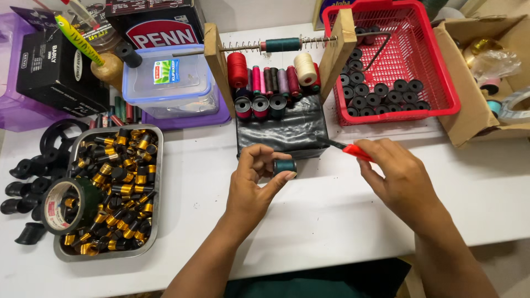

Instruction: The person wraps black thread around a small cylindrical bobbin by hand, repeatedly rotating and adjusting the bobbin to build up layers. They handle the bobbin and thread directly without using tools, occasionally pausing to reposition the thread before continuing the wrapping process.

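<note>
My left hand (251, 185) pinches a small spool wound with dark teal thread (285, 166) between thumb and fingers, just above the white table. My right hand (400, 179) grips a thin tool with a red handle (356, 151); its dark tip points left toward the spool and lies close to a black box (281, 129). Behind the box stands a wooden winding frame (218, 60) with a sprung rod carrying another teal spool (280, 44), and a row of coloured thread spools (270, 80) beneath it.
A metal tray (156, 182) at the left holds several black and gold parts and a roll of dark tape (66, 205). Black plastic pieces (25, 182) lie beside it. A red basket (441, 83) with several black spools sits back right, a cardboard box (469, 110) beyond, plastic containers (168, 80) back left.
</note>
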